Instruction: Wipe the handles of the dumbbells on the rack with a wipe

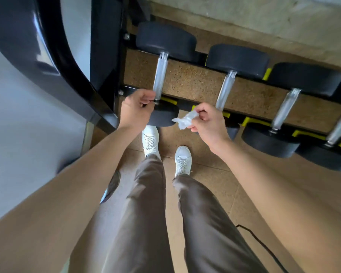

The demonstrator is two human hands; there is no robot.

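Pinching wipe (pixel 185 120), right hand (pixel 207 124) hovers; left hand (pixel 137 110) seemingly touches leftmost handle (pixel 161 75).

Dumbbells (pixel 160 75) side by side on rack (pixel 183 105), wipe (pixel 185 120) before them

The right hand (pixel 209 125) covers the near end of the second dumbbell (pixel 227 89). The view's right edge cuts off the fourth dumbbell (pixel 340 128). Grip of the left hand (pixel 136 109): indeterminate.

We note a black rack (pixel 106 56) with yellow saddles (pixel 248 120) carrying four visible dumbbells (pixel 237 58) side by side, heads on the rails, above speckled brown floor (pixel 195 83).
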